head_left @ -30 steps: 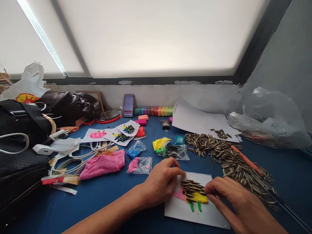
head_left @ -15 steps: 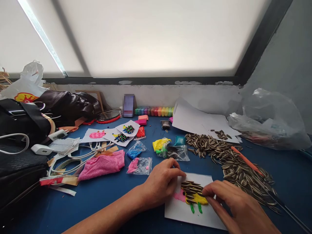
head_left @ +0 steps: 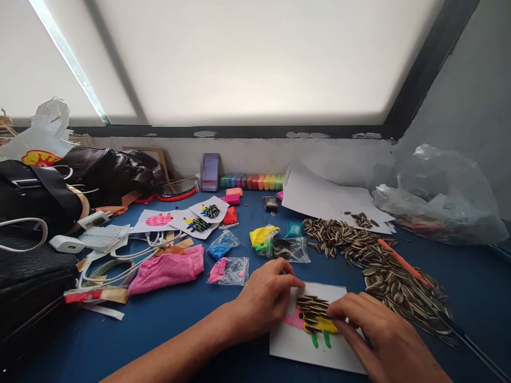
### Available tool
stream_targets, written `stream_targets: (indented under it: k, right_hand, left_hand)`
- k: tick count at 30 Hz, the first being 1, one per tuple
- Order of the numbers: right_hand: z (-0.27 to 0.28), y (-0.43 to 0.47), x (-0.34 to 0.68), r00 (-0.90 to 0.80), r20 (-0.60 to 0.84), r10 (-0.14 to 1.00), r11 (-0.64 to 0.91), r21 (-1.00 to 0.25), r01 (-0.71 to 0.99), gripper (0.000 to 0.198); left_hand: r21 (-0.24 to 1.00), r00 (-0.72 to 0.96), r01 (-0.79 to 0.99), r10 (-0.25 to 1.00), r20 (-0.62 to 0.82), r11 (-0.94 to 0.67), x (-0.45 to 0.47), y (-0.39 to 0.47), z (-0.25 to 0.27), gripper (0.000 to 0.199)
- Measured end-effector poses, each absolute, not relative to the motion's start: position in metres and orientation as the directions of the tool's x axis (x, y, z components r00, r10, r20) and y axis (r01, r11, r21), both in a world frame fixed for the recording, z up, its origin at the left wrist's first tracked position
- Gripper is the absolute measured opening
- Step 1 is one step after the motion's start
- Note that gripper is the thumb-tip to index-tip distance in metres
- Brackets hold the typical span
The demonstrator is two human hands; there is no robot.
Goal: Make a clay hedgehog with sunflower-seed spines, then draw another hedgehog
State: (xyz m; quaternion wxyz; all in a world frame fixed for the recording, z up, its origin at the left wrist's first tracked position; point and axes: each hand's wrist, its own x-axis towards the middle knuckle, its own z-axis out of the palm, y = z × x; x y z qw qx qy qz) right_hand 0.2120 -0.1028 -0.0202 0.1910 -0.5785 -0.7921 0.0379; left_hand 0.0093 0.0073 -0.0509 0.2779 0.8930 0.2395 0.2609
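A sheet of white paper [head_left: 293, 351] lies in front of me with a clay animal on it. The animal has a pink clay head [head_left: 294, 321], a yellow clay body [head_left: 326, 325] and two green legs [head_left: 327, 339]. Rows of striped sunflower seeds [head_left: 312, 306] cover the upper part of its body. Curled at the paper's left edge, my left hand [head_left: 269, 298] holds the sheet down with its fingertips. My right hand [head_left: 383, 330] pinches a sunflower seed, mostly hidden by thumb and forefinger, against the right end of the seed rows.
Loose sunflower seeds [head_left: 391, 282] spread at right, with an orange-handled tool [head_left: 403, 262] on them. Clay bags, yellow [head_left: 263, 235], blue [head_left: 222, 244] and pink [head_left: 227, 271], lie beyond my hands. Finished pictures [head_left: 199, 223], a pink cloth [head_left: 167, 270], cables and black bags [head_left: 35, 197] fill the left.
My right hand has moved slightly left, bringing its pinched fingertips closer to the seeds on the clay body. My left hand stays in place on the paper.
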Motion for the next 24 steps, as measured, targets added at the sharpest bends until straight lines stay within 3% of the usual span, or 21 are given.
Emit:
stream_targets:
  k: [17,24]
  right_hand:
    - [-0.0247,-0.0997,0.2057,-0.288,0.334,0.897,0.375,-0.237,0.896,0.024]
    - [-0.0311,-0.0977,0.2094,-0.326,0.282,0.903,0.392,-0.223,0.893,0.019]
  left_hand:
    - [0.633,0.744,0.270,0.575,0.340,-0.725,0.0096,0.0068,-0.0503,0.041]
    - [0.636,0.742,0.268,0.576,0.342,-0.724,0.0096,0.0069,-0.0496,0.041]
